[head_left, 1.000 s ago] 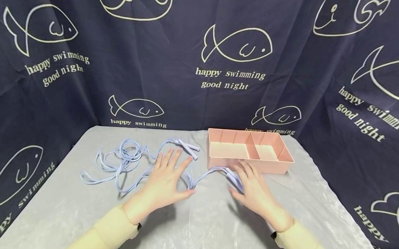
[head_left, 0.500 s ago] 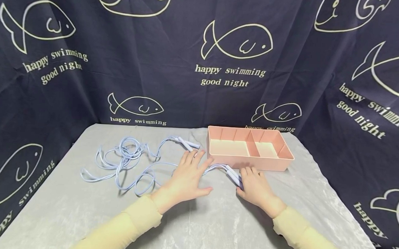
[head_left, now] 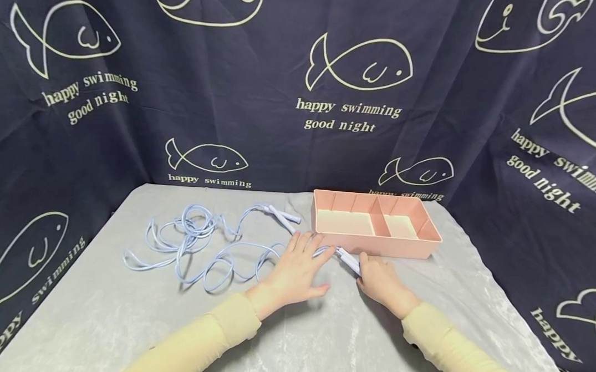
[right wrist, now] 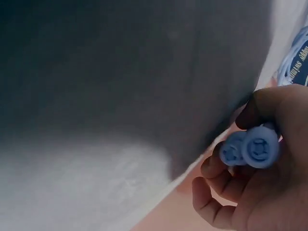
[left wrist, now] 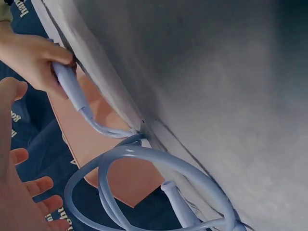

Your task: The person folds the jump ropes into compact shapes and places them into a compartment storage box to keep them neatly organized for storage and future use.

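A pair of pale blue jump rope handles (head_left: 348,261) lies in the grip of my right hand (head_left: 381,281), in front of the pink box. In the right wrist view, the thumb and curled fingers pinch both handles (right wrist: 260,147), their round ends facing the camera. My left hand (head_left: 296,269) hovers over the thin blue cord with fingers spread, holding nothing; the left wrist view shows its bent fingertips (left wrist: 39,186) beside a cord loop (left wrist: 159,159). Behind the left fingers a second pair of handles (head_left: 279,215) lies crossed. The tangled cord (head_left: 196,226) spreads to the left.
The pink box (head_left: 395,247), split by a divider into two compartments, stands at the back right of the grey-covered table (head_left: 321,342). A dark blue curtain (head_left: 272,96) printed with fish surrounds the back and sides.
My right hand has closed round the near pair of handles. My left hand has moved right across the cord, toward the right hand, its fingers still spread.
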`<state>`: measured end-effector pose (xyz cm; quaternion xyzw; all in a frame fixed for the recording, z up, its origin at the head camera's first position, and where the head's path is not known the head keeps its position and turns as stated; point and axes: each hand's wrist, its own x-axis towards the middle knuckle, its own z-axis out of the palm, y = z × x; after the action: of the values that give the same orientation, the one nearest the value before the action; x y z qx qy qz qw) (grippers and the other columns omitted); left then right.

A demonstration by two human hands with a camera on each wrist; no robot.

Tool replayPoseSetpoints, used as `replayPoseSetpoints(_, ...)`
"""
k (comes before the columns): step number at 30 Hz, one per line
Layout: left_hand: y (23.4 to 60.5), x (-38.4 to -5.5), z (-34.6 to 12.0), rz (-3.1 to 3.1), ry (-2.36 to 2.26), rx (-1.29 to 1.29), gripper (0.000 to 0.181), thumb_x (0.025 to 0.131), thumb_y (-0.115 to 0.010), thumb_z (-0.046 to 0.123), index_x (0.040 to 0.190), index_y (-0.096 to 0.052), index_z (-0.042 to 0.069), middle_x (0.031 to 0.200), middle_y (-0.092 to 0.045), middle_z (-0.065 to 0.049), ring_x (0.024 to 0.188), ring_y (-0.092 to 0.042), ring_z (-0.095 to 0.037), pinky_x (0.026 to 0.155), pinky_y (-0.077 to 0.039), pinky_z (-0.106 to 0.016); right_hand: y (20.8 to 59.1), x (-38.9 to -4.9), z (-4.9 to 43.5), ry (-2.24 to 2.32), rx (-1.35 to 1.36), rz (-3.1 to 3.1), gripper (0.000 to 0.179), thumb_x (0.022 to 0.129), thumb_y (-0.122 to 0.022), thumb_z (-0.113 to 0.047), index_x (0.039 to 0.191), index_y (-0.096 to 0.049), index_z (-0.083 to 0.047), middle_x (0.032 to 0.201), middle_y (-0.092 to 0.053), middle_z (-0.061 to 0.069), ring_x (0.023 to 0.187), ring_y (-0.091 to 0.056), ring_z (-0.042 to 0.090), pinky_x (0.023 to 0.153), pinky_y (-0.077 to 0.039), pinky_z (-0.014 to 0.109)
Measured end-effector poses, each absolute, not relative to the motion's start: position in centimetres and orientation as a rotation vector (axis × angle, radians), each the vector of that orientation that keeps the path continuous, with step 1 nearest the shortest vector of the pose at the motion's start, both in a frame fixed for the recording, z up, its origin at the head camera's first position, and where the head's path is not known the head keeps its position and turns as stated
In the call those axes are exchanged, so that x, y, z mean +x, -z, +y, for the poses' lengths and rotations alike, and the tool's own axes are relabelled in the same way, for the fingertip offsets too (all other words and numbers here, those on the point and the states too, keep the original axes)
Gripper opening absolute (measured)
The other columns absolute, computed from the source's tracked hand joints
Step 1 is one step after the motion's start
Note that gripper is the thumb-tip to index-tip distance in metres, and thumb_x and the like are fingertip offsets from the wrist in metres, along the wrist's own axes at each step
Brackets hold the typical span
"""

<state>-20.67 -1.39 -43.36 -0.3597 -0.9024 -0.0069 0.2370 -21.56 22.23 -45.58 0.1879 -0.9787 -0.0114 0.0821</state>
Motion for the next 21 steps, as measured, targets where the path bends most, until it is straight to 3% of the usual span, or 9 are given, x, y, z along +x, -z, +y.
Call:
replayPoseSetpoints(7,43.4,-20.8,-1.0,-2.447,-0.005,-0.966,0.074,0.075,-0.057,0.063,0.137,-0.045,0.024,0.140,-0.036,-0.010,0.130,-0.034,-0.031,0.109,-0.024,-0.052,44.3,-20.8,21.8,0.038,0.578,-2.743,0.041,0.069,-0.078,-0.013,0.088,-0.044,-0.001,0.067,-0.061,0.013,0.053,-0.060,0.030,0.045,-0.043,0.039)
replayPoseSetpoints(12,42.9,-20.8,-0.8,-2.432,-0.018,-0.944,0.072,0.075,-0.059,0.060,0.135,-0.045,0.022,0.140,-0.038,-0.010,0.131,-0.033,-0.032,0.108,-0.024,-0.053,42.8,-20.6,21.3,0.039,0.637,-2.546,0.044,0.061,-0.080,-0.010,0.088,-0.047,0.000,0.052,-0.050,0.006,0.040,-0.048,0.028,0.039,-0.037,0.039)
replayPoseSetpoints(15,42.3,-20.8,-0.6,-2.424,-0.032,-0.935,0.072,0.076,-0.060,0.058,0.136,-0.044,0.021,0.140,-0.038,-0.011,0.131,-0.033,-0.032,0.109,-0.025,-0.053,41.9,-20.5,21.1,0.060,0.658,-2.512,0.046,0.058,-0.080,-0.011,0.088,-0.046,-0.001,0.048,-0.045,0.003,0.039,-0.045,0.028,0.041,-0.035,0.039)
replayPoseSetpoints(21,41.5,-20.7,-0.4,-2.390,-0.061,-0.923,0.072,0.075,-0.063,0.057,0.136,-0.045,0.021,0.136,-0.043,-0.013,0.129,-0.037,-0.033,0.106,-0.029,-0.054,40.0,-20.0,20.7,0.059,0.719,-2.499,0.045,0.059,-0.079,-0.013,0.088,-0.045,-0.003,0.052,-0.047,0.003,0.044,-0.051,0.029,0.048,-0.034,0.038)
